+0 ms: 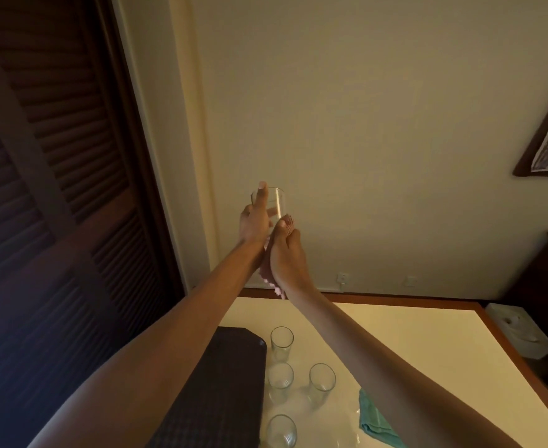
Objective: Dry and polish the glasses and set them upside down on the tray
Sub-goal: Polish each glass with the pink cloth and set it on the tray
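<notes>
I hold a clear glass point(276, 202) up high in front of the wall. My left hand point(254, 221) grips its side, one finger stretched along it. My right hand point(287, 253) presses a pink cloth point(271, 282) against the lower part of the glass; the cloth's edge hangs out below the palm. On the table stand several more clear glasses, upright, such as one point(281, 345) at the back and one point(321, 381) to the right. A dark woven tray point(221, 383) lies left of them with nothing visible on it.
A folded teal cloth point(374, 421) lies on the white table point(411, 344) right of the glasses. Dark louvred doors point(56, 189) fill the left side. A white bin point(518, 331) stands beyond the table's right edge, beside dark furniture.
</notes>
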